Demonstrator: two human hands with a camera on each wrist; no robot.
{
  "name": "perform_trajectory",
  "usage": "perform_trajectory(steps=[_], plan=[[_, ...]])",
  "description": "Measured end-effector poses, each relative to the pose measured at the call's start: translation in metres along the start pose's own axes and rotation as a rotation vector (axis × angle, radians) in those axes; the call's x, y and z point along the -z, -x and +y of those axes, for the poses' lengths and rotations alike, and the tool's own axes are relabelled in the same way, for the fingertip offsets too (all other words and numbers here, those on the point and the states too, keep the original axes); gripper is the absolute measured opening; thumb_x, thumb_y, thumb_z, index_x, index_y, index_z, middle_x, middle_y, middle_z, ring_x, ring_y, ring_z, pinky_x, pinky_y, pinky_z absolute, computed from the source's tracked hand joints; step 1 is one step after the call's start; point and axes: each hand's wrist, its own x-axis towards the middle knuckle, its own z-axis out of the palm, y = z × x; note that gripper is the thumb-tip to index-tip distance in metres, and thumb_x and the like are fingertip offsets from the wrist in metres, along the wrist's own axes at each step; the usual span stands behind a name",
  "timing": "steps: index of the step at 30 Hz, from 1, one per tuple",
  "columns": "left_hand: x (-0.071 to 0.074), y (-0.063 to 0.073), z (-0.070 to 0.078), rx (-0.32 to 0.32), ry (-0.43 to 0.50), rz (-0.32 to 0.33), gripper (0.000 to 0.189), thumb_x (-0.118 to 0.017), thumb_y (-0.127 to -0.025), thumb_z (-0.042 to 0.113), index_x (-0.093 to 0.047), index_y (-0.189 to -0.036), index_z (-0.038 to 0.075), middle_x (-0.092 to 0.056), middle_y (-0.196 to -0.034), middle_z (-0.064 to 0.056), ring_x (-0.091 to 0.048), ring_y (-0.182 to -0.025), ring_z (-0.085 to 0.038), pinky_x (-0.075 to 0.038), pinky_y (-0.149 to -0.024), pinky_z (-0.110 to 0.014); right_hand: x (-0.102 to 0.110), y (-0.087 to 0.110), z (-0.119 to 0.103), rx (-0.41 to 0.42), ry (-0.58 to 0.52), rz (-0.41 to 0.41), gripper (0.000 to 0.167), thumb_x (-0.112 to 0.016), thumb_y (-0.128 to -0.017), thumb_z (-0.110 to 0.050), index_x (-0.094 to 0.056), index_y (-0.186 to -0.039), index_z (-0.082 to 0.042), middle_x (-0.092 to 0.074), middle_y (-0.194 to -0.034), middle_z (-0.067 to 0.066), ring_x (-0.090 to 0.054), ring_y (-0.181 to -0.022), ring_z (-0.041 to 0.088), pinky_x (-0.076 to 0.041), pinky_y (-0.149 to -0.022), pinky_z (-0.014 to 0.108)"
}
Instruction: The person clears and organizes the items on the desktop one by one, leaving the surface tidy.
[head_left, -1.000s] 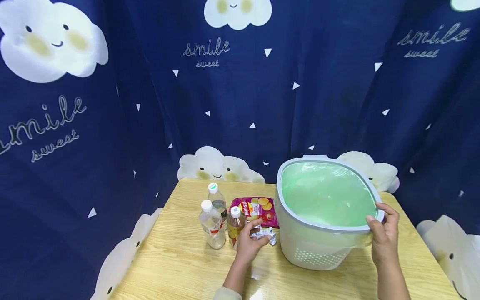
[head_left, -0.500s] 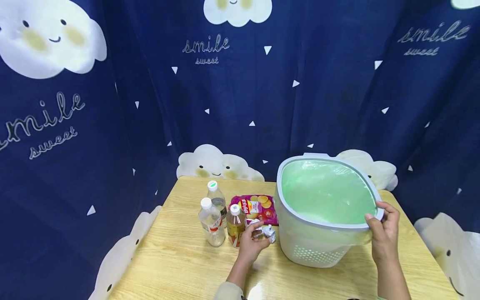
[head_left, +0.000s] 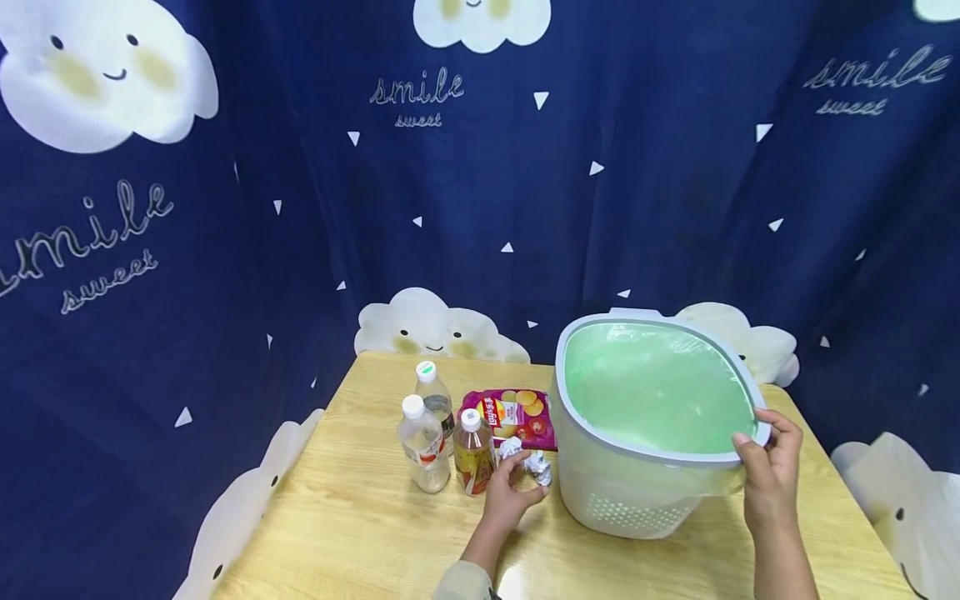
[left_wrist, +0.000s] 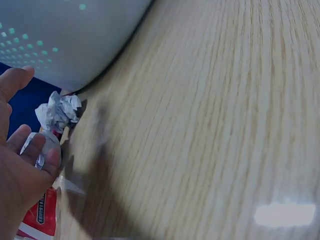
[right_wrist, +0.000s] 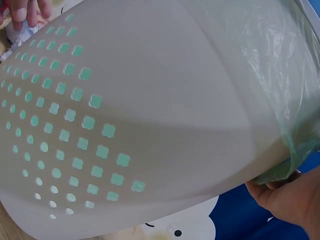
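Observation:
On the table, a white trash can (head_left: 630,492) lined with a green bag (head_left: 652,383) stands slightly tilted. My right hand (head_left: 772,475) grips its grey rim at the right, thumb on top; the right wrist view has that hand (right_wrist: 285,200) at the bag's overhang. Left of the can lie two crumpled paper balls (head_left: 536,467). Right at them is my left hand (head_left: 506,496), thumb and fingers spread apart and nothing pinched between them. From the left wrist, one paper ball (left_wrist: 57,111) shows beyond the fingers of the left hand (left_wrist: 22,155), and another is partly hidden behind them.
A tea bottle (head_left: 474,458) stands just left of the left hand, with two clear bottles, one nearer (head_left: 426,454) and one farther (head_left: 435,400), beside it. Behind the paper lies a purple chip bag (head_left: 525,417). A dark blue curtain (head_left: 480,183) hangs behind the table.
My left hand has shifted slightly right and toward me, and more of the crumpled paper shows past its fingers. The right hand keeps its hold on the rim.

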Motion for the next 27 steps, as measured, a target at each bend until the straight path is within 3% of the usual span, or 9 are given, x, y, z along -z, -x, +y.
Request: perform_trajectory(steps=[9,17,21,27], plan=[[-0.006,0.003,0.009,-0.015,0.020,0.008,0.061,-0.074,-0.066,-0.012,-0.052,-0.122,-0.009,-0.046,-0.126,-0.030,-0.040,-0.114,-0.053,-0.029,-0.098,-0.057,0.000,-0.001,0.000,0.013,-0.030,-0.004,0.040,-0.038,-0.082,0.014,-0.047,-0.115,-0.006,-0.042,-0.102,0.017,-0.047,-0.086,0.018,-0.046,-0.065,0.014],[-0.012,-0.005,-0.013,-0.023,-0.075,0.087,0.058,-0.078,-0.062,-0.005,-0.060,-0.117,0.002,-0.055,-0.119,-0.016,-0.052,-0.105,-0.038,-0.040,-0.093,-0.048,-0.002,-0.002,-0.001,0.018,-0.024,-0.006,0.039,-0.038,-0.081,0.013,-0.048,-0.114,-0.006,-0.041,-0.104,0.017,-0.044,-0.088,0.018,-0.045,-0.064,0.014],[-0.013,-0.007,-0.019,-0.020,-0.079,0.113,0.056,-0.079,-0.060,-0.005,-0.063,-0.113,0.004,-0.059,-0.113,-0.010,-0.054,-0.100,-0.032,-0.043,-0.090,-0.045,-0.002,-0.002,-0.001,0.011,-0.009,-0.010,0.039,-0.038,-0.082,0.014,-0.047,-0.114,-0.006,-0.042,-0.105,0.017,-0.044,-0.088,0.019,-0.045,-0.064,0.014],[-0.014,-0.009,-0.023,-0.017,-0.090,0.109,0.057,-0.080,-0.060,-0.005,-0.062,-0.113,0.003,-0.061,-0.110,-0.011,-0.055,-0.099,-0.032,-0.042,-0.091,-0.046,-0.002,0.000,-0.002,0.011,-0.009,-0.011,0.039,-0.038,-0.082,0.014,-0.048,-0.113,-0.007,-0.042,-0.105,0.017,-0.044,-0.088,0.019,-0.045,-0.066,0.015]])
